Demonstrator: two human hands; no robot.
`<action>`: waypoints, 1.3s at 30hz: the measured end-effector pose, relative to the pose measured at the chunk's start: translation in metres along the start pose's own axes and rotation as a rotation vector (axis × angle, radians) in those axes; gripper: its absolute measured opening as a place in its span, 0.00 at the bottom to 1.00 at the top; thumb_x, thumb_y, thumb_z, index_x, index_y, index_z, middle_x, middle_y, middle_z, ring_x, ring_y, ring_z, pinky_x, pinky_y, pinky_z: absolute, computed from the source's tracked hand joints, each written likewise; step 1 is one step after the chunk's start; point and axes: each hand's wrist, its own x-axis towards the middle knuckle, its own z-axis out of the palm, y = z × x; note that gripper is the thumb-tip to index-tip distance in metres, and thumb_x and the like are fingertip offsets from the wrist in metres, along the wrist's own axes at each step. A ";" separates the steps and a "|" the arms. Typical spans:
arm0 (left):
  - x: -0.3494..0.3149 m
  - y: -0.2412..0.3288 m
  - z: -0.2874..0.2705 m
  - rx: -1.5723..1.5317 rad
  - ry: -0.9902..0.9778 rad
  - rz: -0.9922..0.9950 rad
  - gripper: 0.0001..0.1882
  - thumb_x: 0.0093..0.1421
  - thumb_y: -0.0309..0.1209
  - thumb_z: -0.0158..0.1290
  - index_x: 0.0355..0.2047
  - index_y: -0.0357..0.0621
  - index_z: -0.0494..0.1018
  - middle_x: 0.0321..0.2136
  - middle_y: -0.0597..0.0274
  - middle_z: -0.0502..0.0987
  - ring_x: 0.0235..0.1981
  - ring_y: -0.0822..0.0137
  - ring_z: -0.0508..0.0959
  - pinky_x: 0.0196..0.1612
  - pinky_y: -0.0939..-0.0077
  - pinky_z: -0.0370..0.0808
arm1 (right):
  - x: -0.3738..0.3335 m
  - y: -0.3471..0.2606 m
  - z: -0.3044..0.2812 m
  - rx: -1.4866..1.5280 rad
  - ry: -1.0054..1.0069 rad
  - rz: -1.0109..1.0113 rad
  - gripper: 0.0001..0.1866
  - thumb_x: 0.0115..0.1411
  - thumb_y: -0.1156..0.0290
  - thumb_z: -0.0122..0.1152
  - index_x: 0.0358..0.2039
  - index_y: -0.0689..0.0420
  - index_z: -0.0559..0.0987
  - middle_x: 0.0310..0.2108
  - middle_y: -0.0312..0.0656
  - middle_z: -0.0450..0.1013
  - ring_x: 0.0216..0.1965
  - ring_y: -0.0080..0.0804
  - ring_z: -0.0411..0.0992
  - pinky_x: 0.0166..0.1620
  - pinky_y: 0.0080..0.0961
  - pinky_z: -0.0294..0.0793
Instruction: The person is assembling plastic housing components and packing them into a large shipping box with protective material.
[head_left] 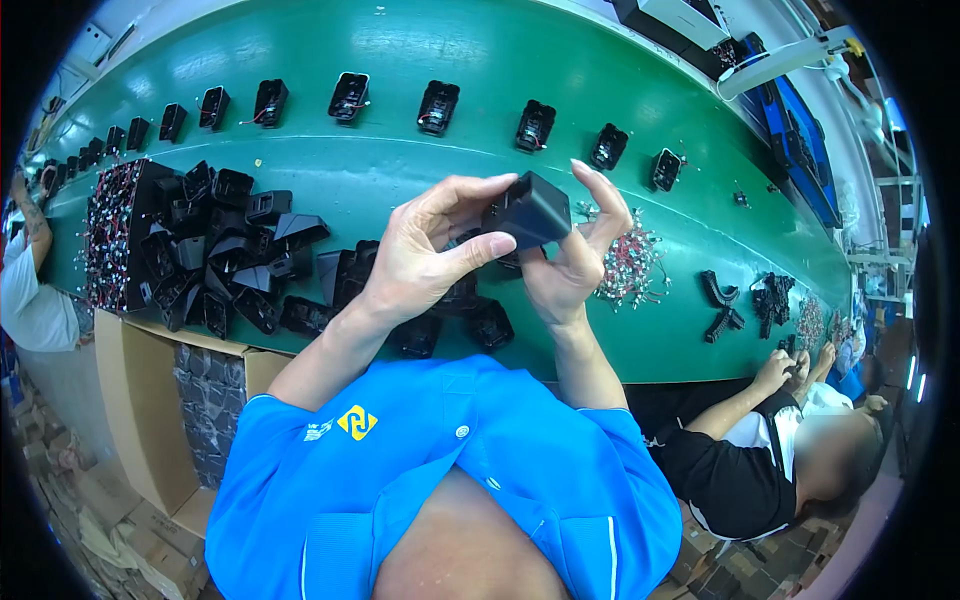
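A black plastic housing [535, 210] is held up over the green table, in front of my chest. My left hand [425, 245] pinches its left side, with the thumb at the near face and the fingers at the far edge. Against its right and lower side rests my right hand [570, 265]; one finger of that hand sticks up, apart from the housing, and others bend round beneath it. Behind the right hand lies a pile of small parts with red and white wires [632, 265]. More black housings [490, 322] lie under and beside my forearms.
A heap of black housings [235, 245] and a box of wired parts [125, 235] stand at left. Along the far side of the green table [400, 165] runs a row of open housings [437, 107]. A carton [140, 420] stands below left. Co-workers sit at right [735, 470] and far left [40, 300].
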 end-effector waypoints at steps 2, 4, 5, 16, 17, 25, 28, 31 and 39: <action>0.002 0.001 0.001 -0.051 -0.040 -0.006 0.29 0.57 0.17 0.62 0.59 0.38 0.69 0.54 0.52 0.76 0.54 0.64 0.77 0.61 0.70 0.72 | -0.001 0.002 -0.001 0.063 0.045 -0.017 0.15 0.42 0.80 0.69 0.33 0.54 0.83 0.59 0.43 0.67 0.59 0.43 0.59 0.63 0.42 0.56; 0.004 0.002 0.003 -0.103 -0.088 -0.012 0.27 0.56 0.18 0.62 0.57 0.37 0.72 0.54 0.52 0.77 0.54 0.63 0.77 0.62 0.70 0.71 | -0.003 0.003 -0.003 0.120 0.094 -0.039 0.15 0.43 0.81 0.68 0.34 0.54 0.83 0.59 0.45 0.66 0.60 0.43 0.59 0.65 0.43 0.57; 0.007 0.003 0.006 -0.062 -0.074 -0.033 0.26 0.57 0.18 0.62 0.57 0.37 0.72 0.54 0.52 0.76 0.54 0.63 0.77 0.62 0.70 0.71 | -0.005 0.005 -0.003 0.128 0.113 -0.019 0.16 0.41 0.80 0.68 0.35 0.54 0.84 0.59 0.44 0.67 0.59 0.43 0.60 0.62 0.43 0.57; 0.025 -0.016 0.028 -0.028 0.022 -0.156 0.25 0.63 0.23 0.58 0.61 0.38 0.68 0.54 0.51 0.75 0.54 0.60 0.76 0.60 0.71 0.70 | -0.004 0.024 -0.036 -0.212 -0.123 0.017 0.15 0.45 0.64 0.73 0.32 0.51 0.77 0.60 0.40 0.68 0.58 0.38 0.62 0.61 0.43 0.53; 0.024 -0.017 0.034 -0.009 0.034 -0.123 0.25 0.64 0.24 0.58 0.61 0.38 0.67 0.54 0.51 0.75 0.54 0.60 0.76 0.60 0.70 0.70 | 0.005 0.038 -0.045 -0.269 -0.106 0.006 0.16 0.45 0.63 0.73 0.33 0.49 0.77 0.60 0.38 0.68 0.59 0.36 0.62 0.61 0.44 0.51; 0.021 -0.015 -0.005 0.266 0.000 -0.036 0.20 0.69 0.29 0.51 0.59 0.36 0.68 0.53 0.48 0.75 0.54 0.59 0.75 0.60 0.67 0.70 | 0.049 0.254 -0.211 -1.081 -0.531 0.266 0.16 0.44 0.63 0.72 0.35 0.45 0.81 0.60 0.30 0.68 0.60 0.40 0.61 0.63 0.51 0.49; 0.015 -0.014 -0.013 0.262 0.058 -0.100 0.19 0.68 0.27 0.52 0.58 0.36 0.69 0.52 0.49 0.75 0.54 0.60 0.75 0.60 0.68 0.70 | 0.046 0.295 -0.226 -1.121 -0.735 0.377 0.16 0.44 0.63 0.72 0.36 0.45 0.81 0.59 0.29 0.68 0.60 0.40 0.61 0.63 0.53 0.50; 0.011 -0.015 -0.015 0.318 0.066 -0.121 0.19 0.67 0.27 0.53 0.58 0.36 0.69 0.52 0.50 0.75 0.53 0.61 0.75 0.60 0.68 0.71 | 0.051 0.309 -0.229 -1.138 -0.828 0.426 0.16 0.45 0.63 0.72 0.36 0.45 0.82 0.59 0.29 0.68 0.60 0.40 0.61 0.64 0.54 0.51; 0.011 -0.023 -0.016 0.996 -0.123 -0.043 0.19 0.63 0.27 0.55 0.54 0.39 0.72 0.47 0.55 0.77 0.47 0.58 0.78 0.53 0.69 0.73 | 0.059 0.310 -0.219 -1.175 -0.704 0.367 0.15 0.47 0.62 0.73 0.37 0.45 0.82 0.59 0.30 0.69 0.59 0.36 0.62 0.64 0.53 0.52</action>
